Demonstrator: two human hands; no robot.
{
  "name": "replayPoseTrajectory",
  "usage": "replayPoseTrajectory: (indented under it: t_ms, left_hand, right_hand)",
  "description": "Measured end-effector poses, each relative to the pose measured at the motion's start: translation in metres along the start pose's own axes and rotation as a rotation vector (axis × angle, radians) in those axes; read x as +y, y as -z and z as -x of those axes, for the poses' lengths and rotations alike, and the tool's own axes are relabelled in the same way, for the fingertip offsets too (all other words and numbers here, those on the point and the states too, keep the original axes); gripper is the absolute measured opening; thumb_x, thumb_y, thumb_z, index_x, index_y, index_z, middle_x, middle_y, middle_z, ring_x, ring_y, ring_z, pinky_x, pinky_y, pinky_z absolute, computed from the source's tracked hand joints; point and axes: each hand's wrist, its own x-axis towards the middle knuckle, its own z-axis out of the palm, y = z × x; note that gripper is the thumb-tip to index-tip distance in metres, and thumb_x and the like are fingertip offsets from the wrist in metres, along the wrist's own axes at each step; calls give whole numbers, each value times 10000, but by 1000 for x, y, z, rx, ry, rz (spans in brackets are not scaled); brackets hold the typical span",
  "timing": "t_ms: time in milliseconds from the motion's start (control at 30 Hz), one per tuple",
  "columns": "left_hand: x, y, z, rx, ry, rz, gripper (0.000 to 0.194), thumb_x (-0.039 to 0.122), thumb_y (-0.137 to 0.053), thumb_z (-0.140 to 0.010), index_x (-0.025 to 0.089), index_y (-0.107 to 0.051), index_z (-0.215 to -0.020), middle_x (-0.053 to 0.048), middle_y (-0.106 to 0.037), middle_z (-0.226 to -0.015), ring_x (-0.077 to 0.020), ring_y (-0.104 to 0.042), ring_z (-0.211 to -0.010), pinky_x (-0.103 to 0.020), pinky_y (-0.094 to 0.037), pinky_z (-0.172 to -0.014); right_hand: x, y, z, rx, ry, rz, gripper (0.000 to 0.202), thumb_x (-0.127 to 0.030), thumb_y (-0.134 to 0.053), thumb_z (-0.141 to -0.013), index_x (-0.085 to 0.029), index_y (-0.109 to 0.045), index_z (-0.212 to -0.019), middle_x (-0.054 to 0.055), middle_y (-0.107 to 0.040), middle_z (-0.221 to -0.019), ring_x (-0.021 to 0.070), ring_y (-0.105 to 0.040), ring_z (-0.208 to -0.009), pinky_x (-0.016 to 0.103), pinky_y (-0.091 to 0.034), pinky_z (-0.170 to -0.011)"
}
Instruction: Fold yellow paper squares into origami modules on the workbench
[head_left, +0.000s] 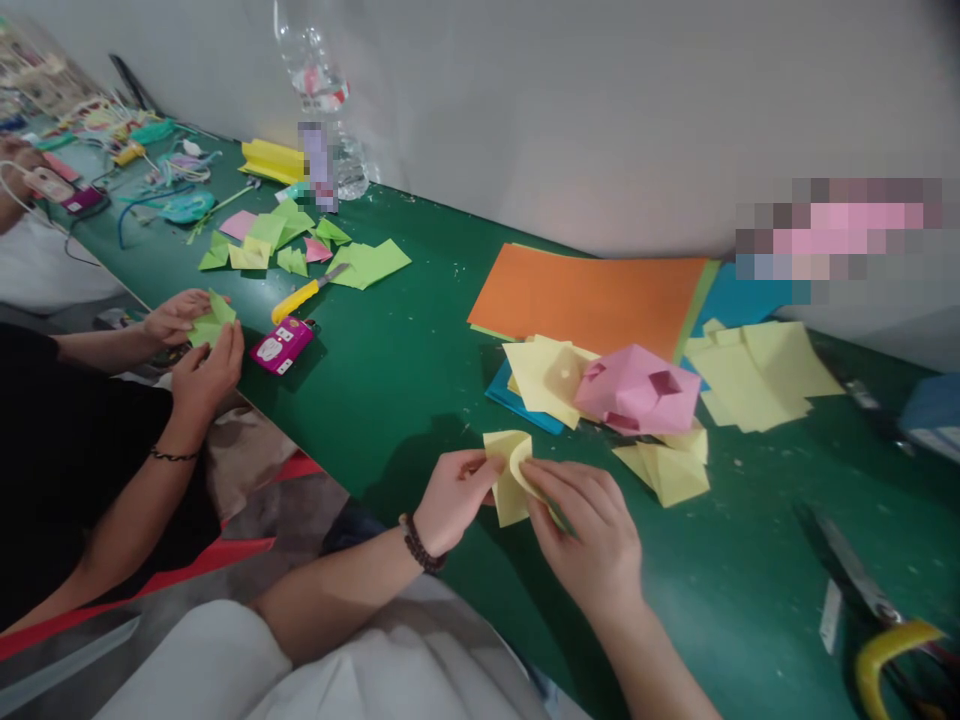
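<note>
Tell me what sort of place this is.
Probably a shared craft workspace: colored paper and a folded pink paper shape lie on a long green table, with scissors nearby, and two people sit along it folding paper.

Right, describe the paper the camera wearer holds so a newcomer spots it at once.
On the green table, find the pink folded shape beside the large orange sheet. Nearer the camera, between the wearer's left hand and right hand, is a small pale-yellow paper bent into a curl. Unlike the yellow papers lying nearby, it is held.
</note>
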Motion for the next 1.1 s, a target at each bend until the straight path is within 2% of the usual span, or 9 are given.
replayPoseTrajectory:
  t_ms: [167,333,500,667,833,1000,1100]
  left_hand:
    - [0,-1,0,-15,3,7,544,586,-704,-701,81,-730,-903,-81,-691,-750,-172,-644,-669,-265,-529,-607]
    - [4,0,0,18,41,32,594,630,-719,-643,73,-717,-848,-76,-676,-698,-179,-643,-635,-286,-537,-610]
    - [3,2,-1,47,92,76,574,607,-748,-590,78,-707,-812,-86,-686,-700,-196,-656,-635,-280,-528,-583]
    - [4,2,-1,18,117,87,581,588,-740,-597,77,-722,-872,-109,-713,-770,-220,-680,-694,-288,-535,-612]
    - [3,4,-1,-7,115,98,608,598,-745,-603,75,-735,-913,-124,-724,-800,-242,-691,-745,-284,-525,-629]
    - [2,7,0,-75,115,168,783,765,-629,-631,65,-733,-966,-153,-725,-836,-260,-690,-756,-297,-518,-615]
    - [4,6,1,-74,106,119,710,678,-715,-619,68,-736,-982,-136,-728,-835,-236,-680,-751,-287,-516,-636]
  right_hand:
    - [-1,1,1,-21,31,6,370,-34,-616,-784,-224,-644,-1100,66,-708,-1031,219,-622,-923,400,-550,-783]
    - [0,5,0,-70,62,-59,379,-29,-593,-787,-224,-643,-1108,67,-706,-1062,220,-632,-990,405,-556,-816]
    - [0,8,2,-85,58,-102,374,-35,-572,-789,-233,-643,-1099,67,-699,-1077,215,-648,-1034,394,-562,-843]
    - [2,10,4,-92,31,-122,287,-65,-561,-796,-216,-641,-1026,98,-679,-1126,219,-653,-1048,381,-568,-828]
    - [3,11,1,-135,64,-144,281,-57,-548,-780,-207,-624,-1006,79,-714,-1075,230,-651,-1077,404,-563,-846]
    - [2,12,-1,-154,112,-135,252,-61,-557,-763,-204,-625,-960,77,-729,-1048,240,-668,-1049,408,-574,-802]
    - [2,12,0,-165,125,-126,266,-69,-552,-768,-206,-625,-984,75,-732,-1030,237,-672,-1040,407,-574,-794]
